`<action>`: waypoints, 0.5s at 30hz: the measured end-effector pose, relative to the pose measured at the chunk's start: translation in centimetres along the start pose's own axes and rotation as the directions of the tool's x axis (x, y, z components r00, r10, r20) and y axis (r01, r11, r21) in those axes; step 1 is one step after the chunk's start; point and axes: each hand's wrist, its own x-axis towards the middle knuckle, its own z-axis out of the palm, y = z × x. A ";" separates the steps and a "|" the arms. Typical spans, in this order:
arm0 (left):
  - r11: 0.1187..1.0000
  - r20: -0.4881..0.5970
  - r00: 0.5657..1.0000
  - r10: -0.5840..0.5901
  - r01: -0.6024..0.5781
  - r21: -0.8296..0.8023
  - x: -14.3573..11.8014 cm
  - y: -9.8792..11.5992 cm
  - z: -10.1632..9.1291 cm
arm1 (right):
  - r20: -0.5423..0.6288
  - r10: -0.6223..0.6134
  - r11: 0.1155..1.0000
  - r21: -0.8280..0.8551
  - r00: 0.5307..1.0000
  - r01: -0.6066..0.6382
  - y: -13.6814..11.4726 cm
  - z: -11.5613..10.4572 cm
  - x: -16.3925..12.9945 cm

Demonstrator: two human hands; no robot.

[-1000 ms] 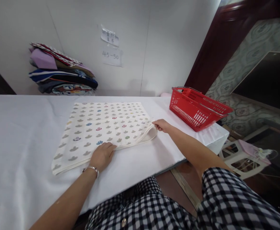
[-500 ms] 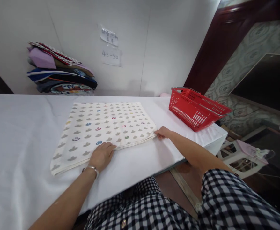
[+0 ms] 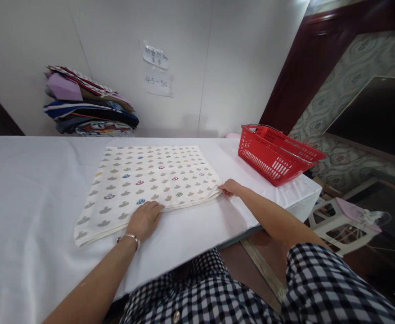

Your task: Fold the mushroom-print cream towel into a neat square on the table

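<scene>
A cream cloth (image 3: 143, 184) printed with grey mushroom-like shapes and a few coloured ones lies folded in layers on the white-covered table (image 3: 190, 234). My left hand (image 3: 146, 219) is at the middle of its near edge, fingers curled together over the layers; the thumb is hidden. At the near right corner, my right hand (image 3: 228, 187) pinches the layered edge between thumb and fingers. The cloth lies mostly flat, with slight ripples toward that corner.
A red plastic basket (image 3: 275, 155) with metal handles stands at the table's right end. Folded fabrics (image 3: 91, 103) are piled at the back left against the wall. Paper signs (image 3: 157, 81) hang on the wall. A white stool (image 3: 344, 225) stands beyond the right end.
The view has shifted slightly. Both hands keep their places on the cloth's near edge, and the cloth lies as before.
</scene>
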 end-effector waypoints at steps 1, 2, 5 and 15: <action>1.000 0.005 1.000 0.000 0.000 0.004 0.0 0.0 0.0 | 0.004 -0.020 1.000 0.015 1.000 0.020 -0.4 -0.1 0.1; 1.000 0.008 1.000 0.000 0.000 0.008 0.0 0.0 -0.1 | 0.005 -0.043 0.999 0.031 0.999 0.043 -0.7 -0.2 0.2; 1.000 0.004 1.000 -0.005 0.005 0.012 -0.1 0.1 -0.2 | 0.014 -0.098 0.992 0.077 0.995 0.097 -1.6 -0.3 0.5; 1.000 0.009 1.000 -0.006 0.006 -0.014 0.1 0.0 -0.1 | 0.021 0.035 0.999 -0.018 0.999 -0.035 0.7 0.1 0.4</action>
